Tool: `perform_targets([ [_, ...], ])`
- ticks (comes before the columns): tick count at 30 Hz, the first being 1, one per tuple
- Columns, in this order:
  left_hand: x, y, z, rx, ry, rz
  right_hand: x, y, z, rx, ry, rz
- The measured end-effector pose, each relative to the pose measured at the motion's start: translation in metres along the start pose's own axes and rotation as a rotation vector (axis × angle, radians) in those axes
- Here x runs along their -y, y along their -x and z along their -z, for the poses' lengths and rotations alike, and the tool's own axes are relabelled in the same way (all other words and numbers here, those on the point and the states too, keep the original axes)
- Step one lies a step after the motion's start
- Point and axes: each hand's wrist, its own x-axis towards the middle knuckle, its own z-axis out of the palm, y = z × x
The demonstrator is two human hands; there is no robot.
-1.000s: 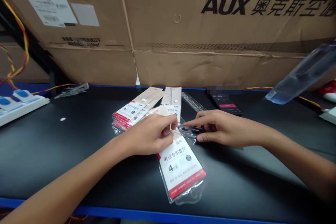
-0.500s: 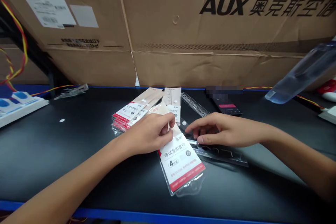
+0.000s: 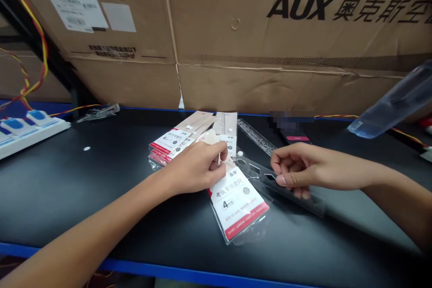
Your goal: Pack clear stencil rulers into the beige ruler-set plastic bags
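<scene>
Right hand (image 3: 303,168): clamped, thumb on top and fingers beneath, on a clear plastic template ruler (image 3: 263,173). Its cut-outs (circle, square, parallelogram) show to the left of this grip; the rest of the strip runs out below the fingers toward the right. The ruler's left end reaches to just beside the upper part of a ruler-set packet (image 3: 236,209); whether they touch cannot be told.

Left hand (image 3: 202,166): forefinger and thumb bent close together over the upper end of that packet. Whether the tips are clamped on its clear sleeve cannot be told. The packet slants from under these fingertips toward the near right, white label with red band facing up.

Beyond and left of the left-hand fingertips: overlapping ruler-set packets (image 3: 170,141), same label. Straight beyond the fingertips: one more packet with a ruler scale visible (image 3: 227,128). Beyond and left of the right-hand grip: a clear straight ruler (image 3: 257,137), lying at a slant, its near end close to the fingers. Beyond the right-hand grip: a smartphone (image 3: 295,137), partly blurred. Small white disc (image 3: 240,153): near the template ruler's left end, between the two hands.
</scene>
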Motion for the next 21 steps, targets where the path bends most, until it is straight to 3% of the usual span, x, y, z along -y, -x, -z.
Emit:
perform_targets([
  [8,-0.001,-0.001,-0.003,-0.012,0.008,-0.021,-0.009,-0.019,-0.021,-0.005,-0.151,0.059],
  [15,-0.004,0.0,-0.008,0.012,0.03,-0.029,-0.013,-0.028,-0.037,-0.215,-0.139,0.181],
  [18,-0.004,0.0,-0.007,-0.002,0.024,-0.014,-0.01,-0.021,-0.033,-0.156,-0.03,0.227],
  [21,-0.002,-0.002,-0.006,-0.021,0.019,-0.009,-0.005,-0.014,-0.027,-0.051,0.056,0.179],
])
